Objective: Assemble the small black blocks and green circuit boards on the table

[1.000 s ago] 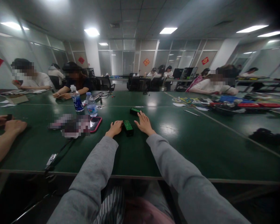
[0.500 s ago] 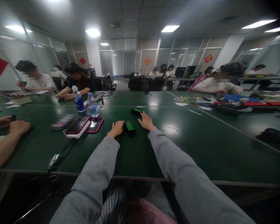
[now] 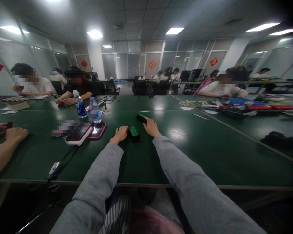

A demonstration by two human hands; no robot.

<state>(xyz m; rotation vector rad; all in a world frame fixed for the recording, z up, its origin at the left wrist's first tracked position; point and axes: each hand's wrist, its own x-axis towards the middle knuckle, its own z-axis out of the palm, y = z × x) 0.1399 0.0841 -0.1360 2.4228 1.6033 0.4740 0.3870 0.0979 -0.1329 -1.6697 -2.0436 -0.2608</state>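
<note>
The near box [image 3: 133, 132] lies just right of your loosely curled left hand [image 3: 120, 133]; the far box [image 3: 142, 117], at the fingertips of your loosely spread right hand [image 3: 152, 127].

The room is lit by bright white rectangular panels [image 3: 174, 31] set into a grey tiled ceiling [image 3: 134, 29]. The far side is bounded by tall framed glass partitions [image 3: 134, 63] and a white pillar [image 3: 96, 60], and red diamond-shaped decorations [image 3: 152, 64] are hung there. Beyond a broad dark-green tabletop [image 3: 202, 162], black office chairs [image 3: 140, 87] are placed at long desks [image 3: 188, 83].

Far block [image 3: 142, 117] partly hidden; co-worker's arm [image 3: 2, 154] cropped
</note>
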